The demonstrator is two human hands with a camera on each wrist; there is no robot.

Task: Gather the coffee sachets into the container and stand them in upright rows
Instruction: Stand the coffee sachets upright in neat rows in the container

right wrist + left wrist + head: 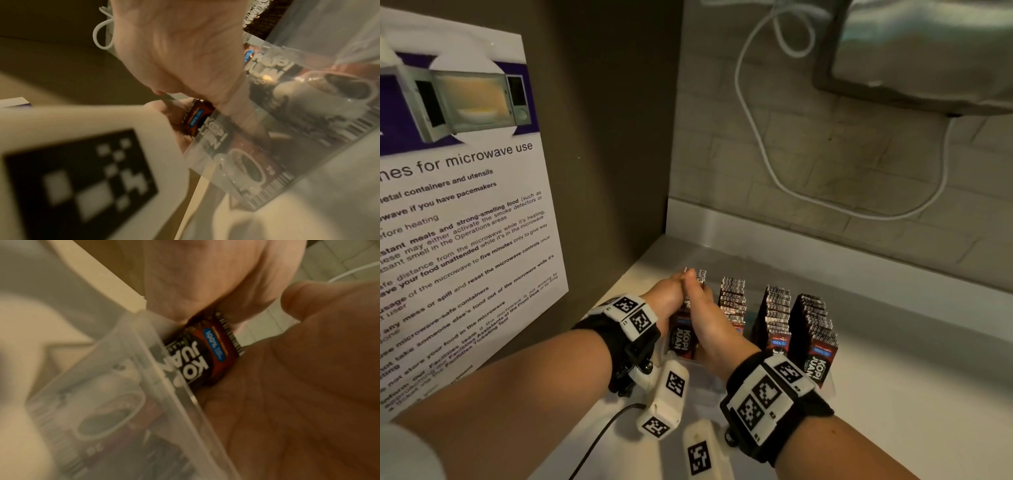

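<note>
Hands (697,308) sandwich and hide most of leftmost sachet row (683,337).

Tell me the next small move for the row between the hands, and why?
Probably ease the two hands apart: the left hand and right hand flank the leftmost row, which stands upright in the container like the other three rows.

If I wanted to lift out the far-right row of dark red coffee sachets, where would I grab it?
Probably from above: squeeze the far-right row of dark red coffee sachets front to back, palms on its end packets. The sachets stand upright and packed, tops clear of the clear plastic container, while the neighbouring row crowds its left side.
</note>
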